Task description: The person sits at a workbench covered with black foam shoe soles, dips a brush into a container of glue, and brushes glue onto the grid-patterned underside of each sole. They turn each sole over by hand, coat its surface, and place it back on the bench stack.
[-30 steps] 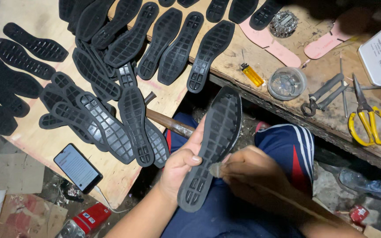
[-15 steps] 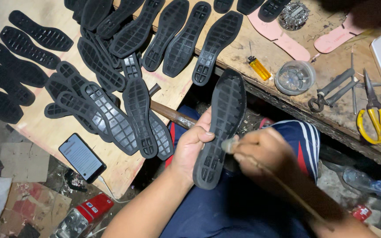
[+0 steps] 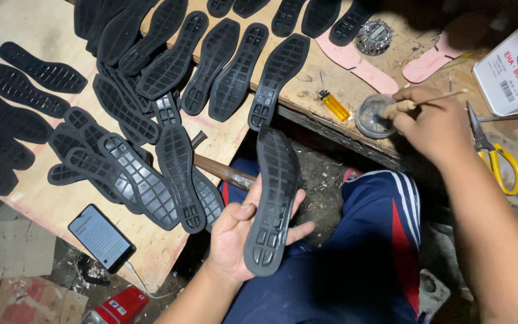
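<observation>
Black sole (image 3: 274, 198) gripped in left hand (image 3: 235, 240), right hand (image 3: 436, 123) clenching brush (image 3: 403, 107) dipped into glue dish (image 3: 372, 117); gluing seemingly unfinished, many soles (image 3: 151, 120) beside dish.

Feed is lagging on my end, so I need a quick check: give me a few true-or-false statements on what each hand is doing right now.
1. The left hand holds a black shoe sole. True.
2. The right hand holds the yellow-handled scissors. False: it holds a thin brush; the scissors lie on the bench.
3. The brush tip is at a small round dish. True.
4. The phone lies on the person's lap. False: it lies on the board left of the person.
</observation>
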